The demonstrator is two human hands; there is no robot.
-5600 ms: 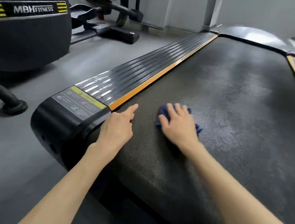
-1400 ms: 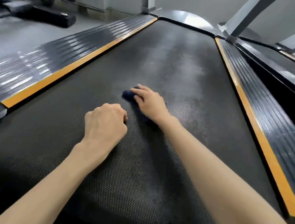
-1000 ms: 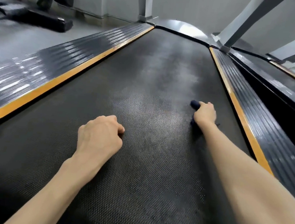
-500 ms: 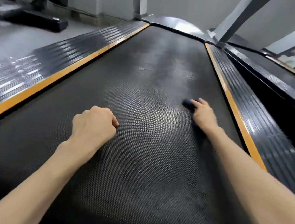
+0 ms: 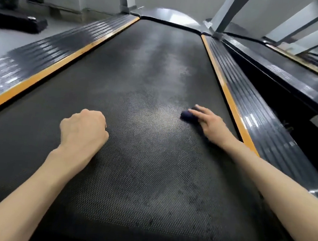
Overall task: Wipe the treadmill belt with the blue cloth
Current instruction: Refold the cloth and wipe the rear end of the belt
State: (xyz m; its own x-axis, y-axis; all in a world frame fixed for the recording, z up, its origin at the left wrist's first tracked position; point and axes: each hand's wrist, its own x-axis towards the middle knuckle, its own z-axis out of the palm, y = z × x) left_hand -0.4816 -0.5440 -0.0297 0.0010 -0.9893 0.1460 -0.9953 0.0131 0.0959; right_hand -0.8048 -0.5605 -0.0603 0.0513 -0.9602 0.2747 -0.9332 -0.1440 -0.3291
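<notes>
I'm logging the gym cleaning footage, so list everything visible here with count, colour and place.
treadmill belt: one, black, centre
blue cloth: one, dark blue, on the belt under the right hand
orange strips: two, orange, along both belt edges
side rails: two, black ribbed, outside the strips
neighbouring treadmill: one, black, far right
exercise machine: one, black, top left
left hand: one, fisted, resting on the belt
right hand: one, fingers straight, pressing the cloth

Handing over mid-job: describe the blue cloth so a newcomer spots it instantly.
Find the wide black textured treadmill belt between orange edge strips. Near the right strip, the right hand presses a small bunched dark-blue cloth. It is the only blue thing there; the left hand is an empty fist.
</notes>
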